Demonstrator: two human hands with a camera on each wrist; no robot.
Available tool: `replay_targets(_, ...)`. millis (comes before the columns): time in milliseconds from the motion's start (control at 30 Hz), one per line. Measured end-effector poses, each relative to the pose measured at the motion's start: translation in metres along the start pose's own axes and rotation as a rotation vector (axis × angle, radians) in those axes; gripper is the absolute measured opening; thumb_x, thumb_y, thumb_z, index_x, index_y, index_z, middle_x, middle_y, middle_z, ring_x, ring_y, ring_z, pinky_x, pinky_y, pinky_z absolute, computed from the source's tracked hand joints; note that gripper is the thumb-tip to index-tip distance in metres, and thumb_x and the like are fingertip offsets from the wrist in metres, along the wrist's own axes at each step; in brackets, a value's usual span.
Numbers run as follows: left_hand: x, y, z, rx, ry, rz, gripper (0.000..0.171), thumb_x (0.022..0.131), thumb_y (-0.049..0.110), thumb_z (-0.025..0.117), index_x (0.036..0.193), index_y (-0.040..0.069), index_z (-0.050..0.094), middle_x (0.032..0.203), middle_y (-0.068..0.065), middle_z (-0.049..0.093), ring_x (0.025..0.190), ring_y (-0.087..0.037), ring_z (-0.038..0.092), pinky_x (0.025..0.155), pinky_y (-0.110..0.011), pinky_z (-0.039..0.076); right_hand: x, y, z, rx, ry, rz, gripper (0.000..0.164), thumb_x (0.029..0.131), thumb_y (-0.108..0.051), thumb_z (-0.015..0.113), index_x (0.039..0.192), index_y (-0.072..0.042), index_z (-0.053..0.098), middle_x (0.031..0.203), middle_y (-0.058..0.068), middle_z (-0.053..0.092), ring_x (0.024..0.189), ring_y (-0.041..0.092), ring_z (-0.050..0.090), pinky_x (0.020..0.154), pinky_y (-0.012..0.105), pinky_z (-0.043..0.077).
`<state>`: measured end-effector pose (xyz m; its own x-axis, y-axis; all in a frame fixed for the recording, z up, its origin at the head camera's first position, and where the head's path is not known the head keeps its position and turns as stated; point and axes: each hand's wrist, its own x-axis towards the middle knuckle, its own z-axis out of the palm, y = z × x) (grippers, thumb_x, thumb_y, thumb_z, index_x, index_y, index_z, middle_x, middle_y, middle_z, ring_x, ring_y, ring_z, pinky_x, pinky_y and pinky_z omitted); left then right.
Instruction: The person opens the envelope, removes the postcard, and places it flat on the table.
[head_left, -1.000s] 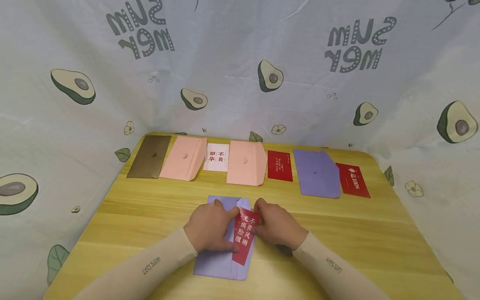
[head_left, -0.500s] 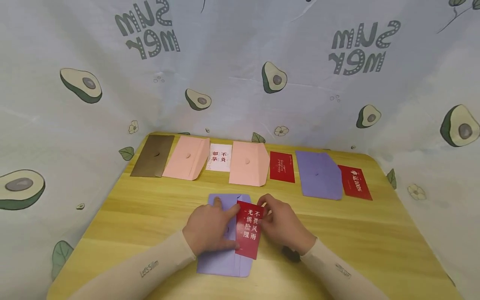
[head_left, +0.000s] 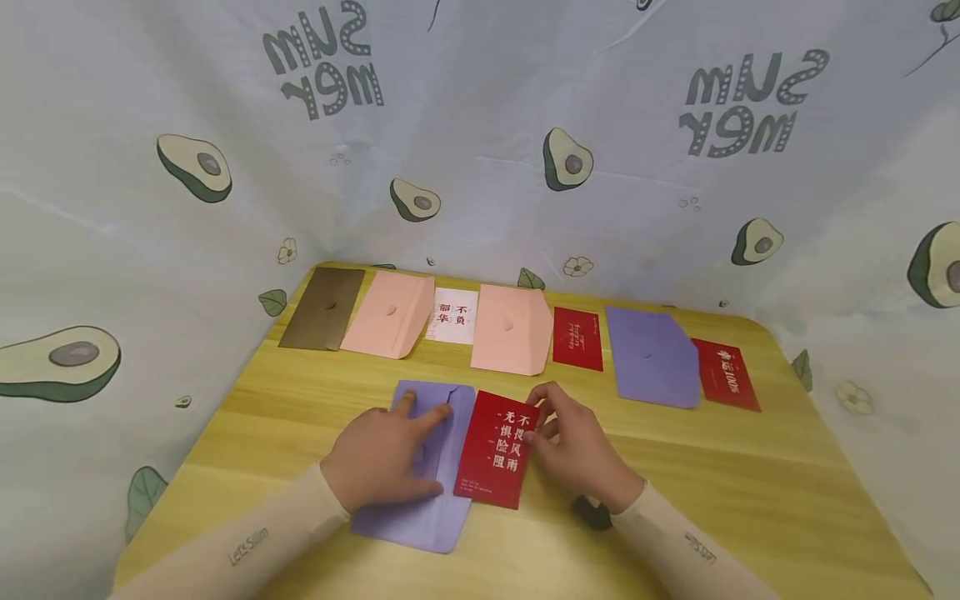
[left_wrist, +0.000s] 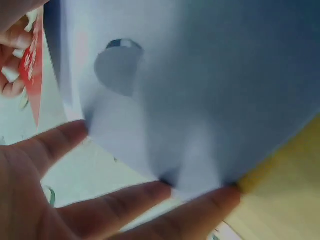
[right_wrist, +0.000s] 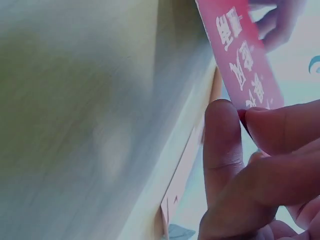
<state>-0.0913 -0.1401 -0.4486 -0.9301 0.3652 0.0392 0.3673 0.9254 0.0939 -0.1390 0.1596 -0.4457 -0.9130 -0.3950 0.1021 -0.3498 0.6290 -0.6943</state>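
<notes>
My left hand (head_left: 386, 457) lies with spread, straight fingers on a purple envelope (head_left: 442, 523), pressing it to the table; its flap side faces right. In the left wrist view those fingertips touch the envelope (left_wrist: 210, 90) near its edge, by a half-round notch. My right hand (head_left: 577, 446) pinches the right edge of a red card (head_left: 491, 479) with white Chinese characters. The card is slightly tilted and overlaps the envelope's right border. From the right wrist view, thumb and finger grip one corner of the card (right_wrist: 237, 55).
Along the back edge of the wooden table (head_left: 712, 500) lie a brown envelope (head_left: 318, 321), pink envelopes (head_left: 378, 321), a white card (head_left: 457, 332), red cards (head_left: 577, 350) and another purple envelope (head_left: 652, 375). A patterned curtain (head_left: 480, 83) hangs behind. A small dark object (head_left: 592, 512) is under the right wrist.
The red card has come away from under the envelope's flap and lifted a little with my right hand. My left hand and the envelope have shifted left, apart from the card.
</notes>
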Motion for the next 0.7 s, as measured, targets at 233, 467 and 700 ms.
replay_targets(233,-0.022,-0.041,-0.011,-0.003,-0.022,-0.056,0.093,0.072,0.062,0.084,0.153,0.027,0.057,0.139,-0.032,0.059,0.084,-0.03,0.073,0.089,-0.051,0.056,0.019,-0.005,0.018,-0.167,-0.039,-0.048,0.044,0.085,-0.011,0.088,0.117,-0.017,0.058,0.089,-0.008,0.063,0.073,0.008,0.061,0.07,0.031,0.055)
replay_targets(467,-0.032,-0.069,-0.02,-0.001,-0.042,-0.073,0.085,0.073,0.052,0.084,0.151,0.024,0.06,0.129,-0.028,0.062,0.064,-0.019,0.059,0.072,-0.044,0.054,0.042,-0.02,0.042,-0.267,-0.142,-0.054,0.045,0.082,-0.023,0.091,0.115,-0.014,0.062,0.082,-0.01,0.059,0.068,0.011,0.055,0.062,0.03,0.051)
replay_targets(700,-0.033,-0.09,-0.02,0.098,-0.086,-0.092,0.074,0.075,0.043,0.077,0.144,0.021,0.066,0.099,-0.015,0.064,0.061,-0.019,0.055,0.073,-0.05,0.054,0.067,-0.037,0.063,-0.323,-0.193,-0.072,0.045,0.082,-0.029,0.091,0.113,-0.014,0.064,0.085,-0.008,0.057,0.073,0.013,0.055,0.066,0.03,0.051)
